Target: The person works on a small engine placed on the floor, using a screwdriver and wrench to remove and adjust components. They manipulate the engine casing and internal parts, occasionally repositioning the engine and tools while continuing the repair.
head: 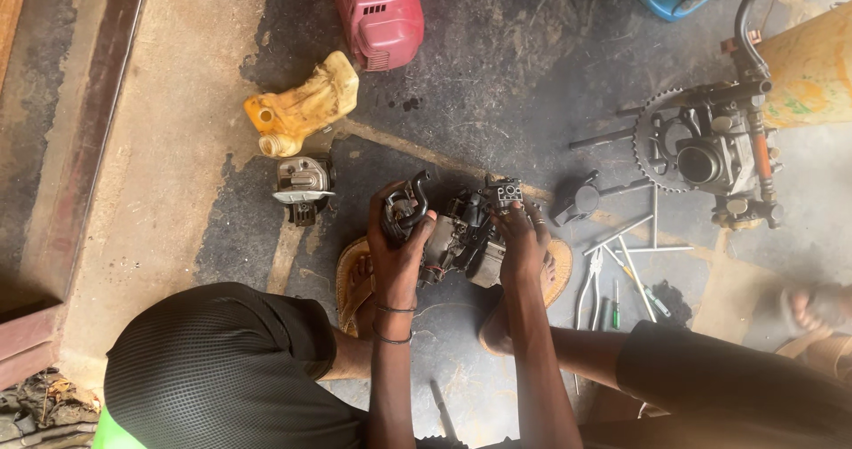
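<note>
A small greasy engine block (461, 236) rests on the dark floor between my feet. My left hand (397, 249) grips a black curved handle part (404, 209) at the engine's left side. My right hand (522, 243) holds the engine's right side, fingers just below a small square carburettor-like piece (506, 192) on top. Both feet rest in tan sandals (353, 280) under the engine.
A yellow plastic tank (302, 107) and a red engine cover (380, 14) lie at the upper left, with a grey metal cylinder part (303, 185) below them. A larger engine with a sprocket (706, 147) stands at right. Pliers and screwdrivers (621, 271) lie nearby. Another person's foot (812, 307) shows far right.
</note>
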